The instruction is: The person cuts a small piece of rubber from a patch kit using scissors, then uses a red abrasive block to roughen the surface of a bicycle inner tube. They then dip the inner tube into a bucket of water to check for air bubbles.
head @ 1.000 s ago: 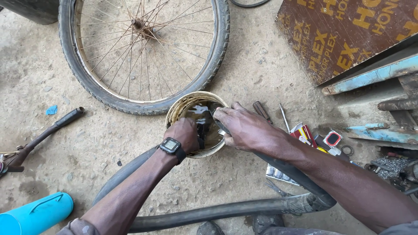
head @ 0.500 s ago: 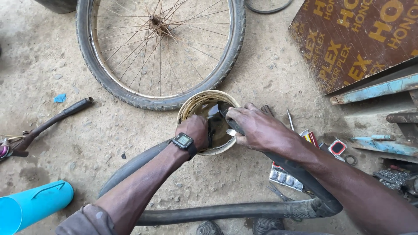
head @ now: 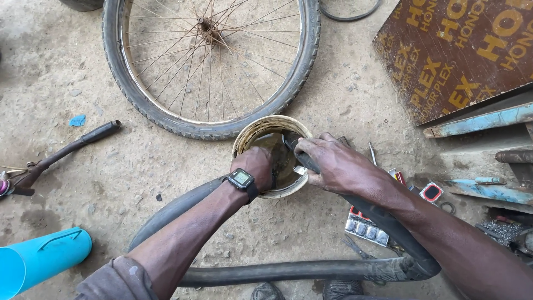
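A small round bucket (head: 247, 136) of murky water stands on the dirt floor in front of me. Both hands press a black rubber inner tube (head: 288, 271) down into it. My left hand (head: 256, 166), with a black wristwatch (head: 242, 179) on the wrist, is curled over the tube at the near rim. My right hand (head: 328, 162) grips the tube where it enters the water on the right. The rest of the tube loops back along the ground under my arms.
A spoked bicycle wheel (head: 211, 66) with its tyre lies just beyond the bucket. A black-handled pump (head: 61, 153) lies left, a blue pipe (head: 41, 258) at bottom left. Patches and small tools (head: 388, 205) sit right, below a brown board (head: 461, 50).
The view has shifted so the wheel and bucket sit further right and lower. Both hands stay in the bucket and have worked the tube along slightly.
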